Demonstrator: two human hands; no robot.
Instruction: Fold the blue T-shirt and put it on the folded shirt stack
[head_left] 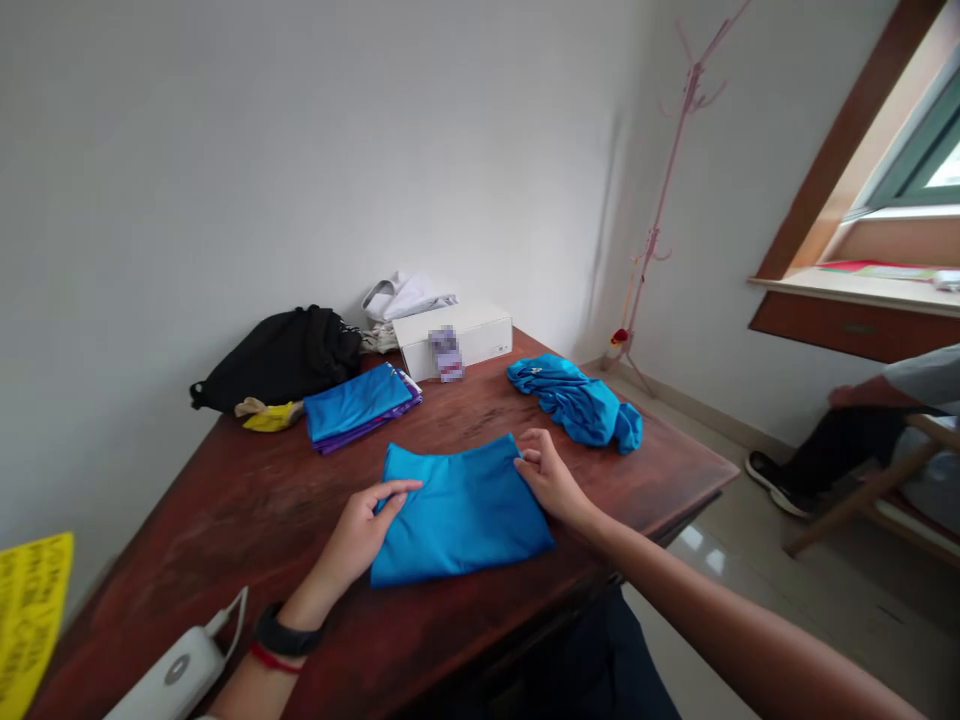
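Note:
A bright blue piece of fabric (pixel 465 515), folded into a rough rectangle, lies near the table's front edge. Its kind is hard to make out; it may be a garment. Across its left side rests my left hand (pixel 367 530), index finger and thumb stretched out on the cloth. My right hand (pixel 551 475) is at the upper right corner, its bent fingers closed at the fabric's edge. Beyond it a crumpled blue cloth (pixel 581 400) lies in a heap. A folded stack of blue and purple cloth (pixel 356 405) sits at the back left.
On the wooden table (pixel 247 500) stand a black bag (pixel 289 355) and a white box (pixel 480 335), with a yellow item (pixel 270 415) beside the bag. A white device with a cable (pixel 176 670) lies front left. A pink coat rack (pixel 664 190) and a seated person (pixel 862 430) are at right.

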